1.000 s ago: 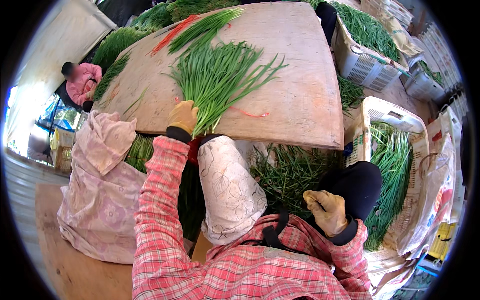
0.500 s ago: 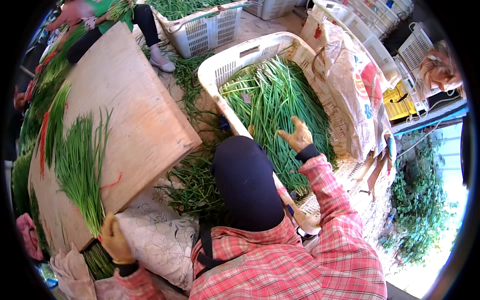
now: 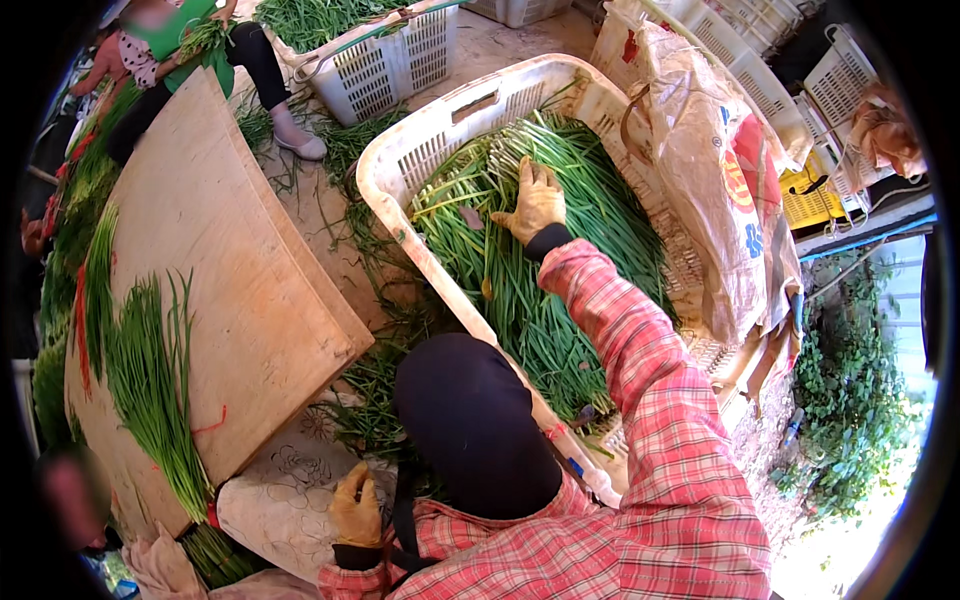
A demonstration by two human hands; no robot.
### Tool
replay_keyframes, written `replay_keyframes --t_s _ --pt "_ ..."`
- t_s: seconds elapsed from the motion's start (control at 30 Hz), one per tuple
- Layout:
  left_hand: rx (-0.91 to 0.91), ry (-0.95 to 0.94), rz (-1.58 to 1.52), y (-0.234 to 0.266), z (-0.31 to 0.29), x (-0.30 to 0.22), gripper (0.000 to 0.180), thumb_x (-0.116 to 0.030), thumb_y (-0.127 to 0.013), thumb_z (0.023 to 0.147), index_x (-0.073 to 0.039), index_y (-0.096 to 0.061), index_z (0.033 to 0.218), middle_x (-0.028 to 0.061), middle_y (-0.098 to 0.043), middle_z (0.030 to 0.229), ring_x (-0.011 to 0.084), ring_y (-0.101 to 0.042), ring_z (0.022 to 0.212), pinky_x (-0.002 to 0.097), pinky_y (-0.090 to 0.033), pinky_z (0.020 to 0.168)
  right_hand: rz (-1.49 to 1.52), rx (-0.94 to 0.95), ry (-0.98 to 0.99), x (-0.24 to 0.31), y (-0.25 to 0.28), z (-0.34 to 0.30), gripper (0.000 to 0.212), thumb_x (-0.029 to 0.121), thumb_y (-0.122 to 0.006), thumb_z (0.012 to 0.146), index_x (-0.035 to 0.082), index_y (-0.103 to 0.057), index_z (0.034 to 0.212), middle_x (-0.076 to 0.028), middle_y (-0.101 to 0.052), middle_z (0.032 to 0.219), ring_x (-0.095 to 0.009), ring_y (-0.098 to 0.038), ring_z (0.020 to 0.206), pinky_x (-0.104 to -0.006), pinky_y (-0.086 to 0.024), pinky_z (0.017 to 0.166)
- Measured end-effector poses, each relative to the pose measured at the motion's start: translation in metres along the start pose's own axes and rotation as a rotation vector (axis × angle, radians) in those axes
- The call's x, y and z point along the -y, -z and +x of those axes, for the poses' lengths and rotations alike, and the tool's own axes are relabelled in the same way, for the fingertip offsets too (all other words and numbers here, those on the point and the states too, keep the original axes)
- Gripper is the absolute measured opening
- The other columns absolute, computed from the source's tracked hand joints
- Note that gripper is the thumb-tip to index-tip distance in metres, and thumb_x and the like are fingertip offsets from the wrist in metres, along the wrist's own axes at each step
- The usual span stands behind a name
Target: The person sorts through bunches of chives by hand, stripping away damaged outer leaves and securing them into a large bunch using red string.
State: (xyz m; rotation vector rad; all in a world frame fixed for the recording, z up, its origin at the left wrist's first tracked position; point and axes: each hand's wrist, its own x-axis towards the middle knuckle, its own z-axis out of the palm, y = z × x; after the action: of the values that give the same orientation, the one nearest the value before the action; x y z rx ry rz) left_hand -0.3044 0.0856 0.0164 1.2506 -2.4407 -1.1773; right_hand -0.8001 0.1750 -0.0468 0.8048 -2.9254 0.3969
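Green stalks [image 3: 540,300] fill the white crate [image 3: 405,155], their long axis running along its length, pale ends pointing to its far end and leafy tips toward its near end, by your dark-clad knee [image 3: 480,425]. Slender and glossy, they shade from whitish and yellow-green to deep green, a little tangled, with a small brownish scrap on top at the crate's left side. Your gloved right hand [image 3: 538,203] is spread above the crate's load, fingers straight and thumb held wide; the stalks lie beneath it, pale ends just beyond the fingertips and leaves stretching back under your sleeve. Your gloved left hand [image 3: 357,508], near and to the left of the crate, has its fingers curled; you cannot tell whether it holds anything. Farther left of the crate, a second bundle [image 3: 150,375] lies on a wooden board [image 3: 225,240].
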Motion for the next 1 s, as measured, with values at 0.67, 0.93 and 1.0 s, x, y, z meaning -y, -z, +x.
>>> replay_keyframes --t_s 0.67,0.93,1.0 --pt "0.103 0.069 0.129 -0.014 0.022 -0.017 0.025 -0.002 -0.057 0.082 0.0 -0.063 0.106 0.0178 -0.065 0.094 0.0287 -0.063 0.087 0.0347 -0.048 0.079 -0.298 0.065 0.182 0.005 0.006 0.001 0.09 0.055 -0.074 0.059 0.003 -0.046 0.127 -0.016 -0.054 0.107 -0.033 -0.049 0.104 -0.0441 -0.037 0.089" --pt "0.091 0.066 0.159 -0.012 0.02 -0.009 0.025 -0.002 -0.057 0.082 0.0 -0.063 0.106 0.0182 -0.065 0.095 0.0291 -0.063 0.089 0.0352 -0.048 0.079 0.076 0.163 0.012 -0.027 0.017 0.049 0.104 0.042 -0.084 0.052 -0.003 -0.035 0.132 -0.03 -0.027 0.141 -0.04 -0.034 0.128 -0.0363 -0.032 0.106" --pt "0.099 0.062 0.169 -0.013 0.021 -0.009 0.025 -0.003 -0.057 0.082 0.0 -0.063 0.107 0.0184 -0.065 0.096 0.0291 -0.063 0.088 0.0352 -0.049 0.079 0.091 0.158 0.042 -0.036 0.009 0.058 0.11 0.043 -0.084 0.052 -0.002 -0.029 0.136 -0.028 -0.028 0.141 -0.04 -0.037 0.126 -0.0393 -0.035 0.103"
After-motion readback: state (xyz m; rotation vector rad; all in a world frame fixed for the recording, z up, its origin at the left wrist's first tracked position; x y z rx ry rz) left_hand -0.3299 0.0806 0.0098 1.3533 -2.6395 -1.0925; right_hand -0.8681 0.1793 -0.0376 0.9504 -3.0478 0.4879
